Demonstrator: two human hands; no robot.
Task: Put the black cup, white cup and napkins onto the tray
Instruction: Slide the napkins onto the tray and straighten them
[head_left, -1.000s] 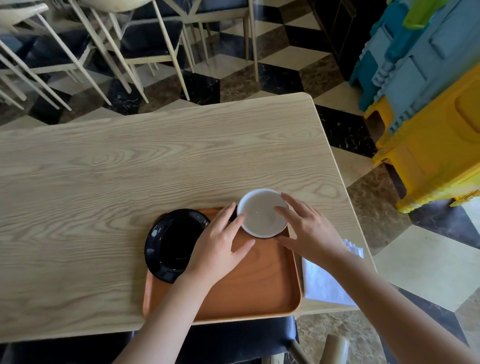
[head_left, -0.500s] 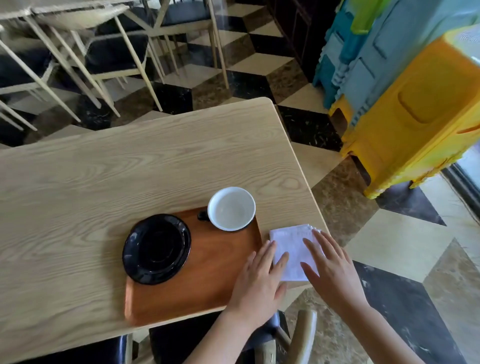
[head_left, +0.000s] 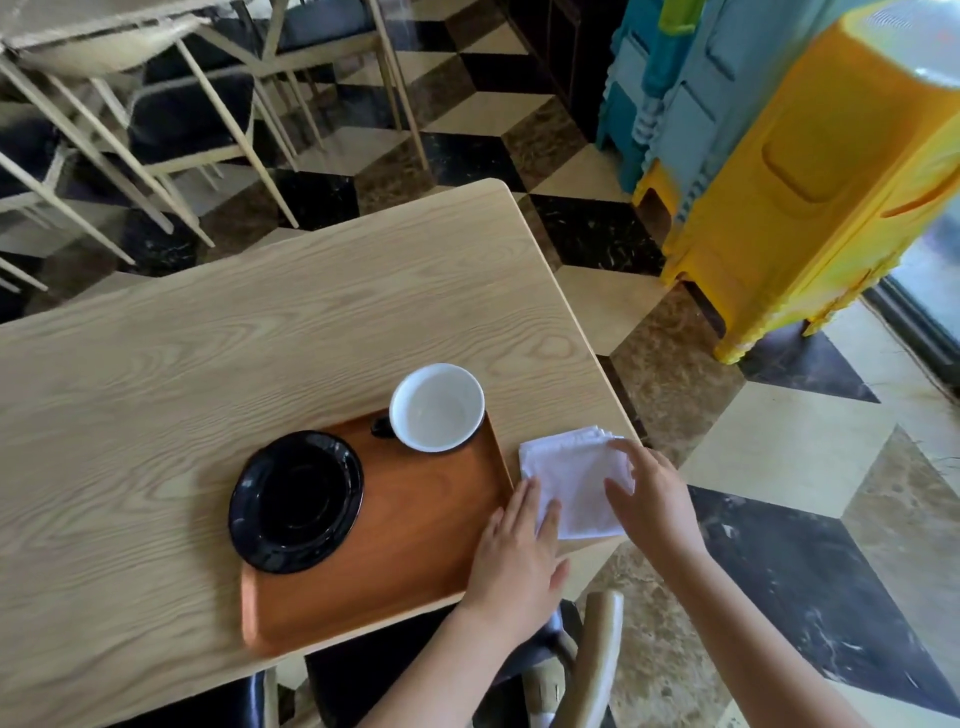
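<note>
An orange-brown tray (head_left: 426, 530) lies at the near edge of the wooden table (head_left: 208, 364). A black saucer-like cup (head_left: 296, 501) rests on the tray's left side. A white cup (head_left: 437, 407) stands at the tray's far right corner. A stack of white napkins (head_left: 571, 480) lies on the table just right of the tray. My left hand (head_left: 514, 561) lies flat, fingertips on the napkins' left edge. My right hand (head_left: 652, 493) covers their right side, fingers spread over the stack.
The table's right edge runs just past the napkins, with chequered floor (head_left: 779, 467) beyond. Yellow (head_left: 810, 197) and blue (head_left: 691, 78) plastic stools stand stacked at the right. Chairs (head_left: 171, 104) fill the back left, and a chair back (head_left: 597, 654) sits below the table edge.
Both hands left the white cup on the tray and moved right to the napkins. They now rest on the stack. The view swung right.
</note>
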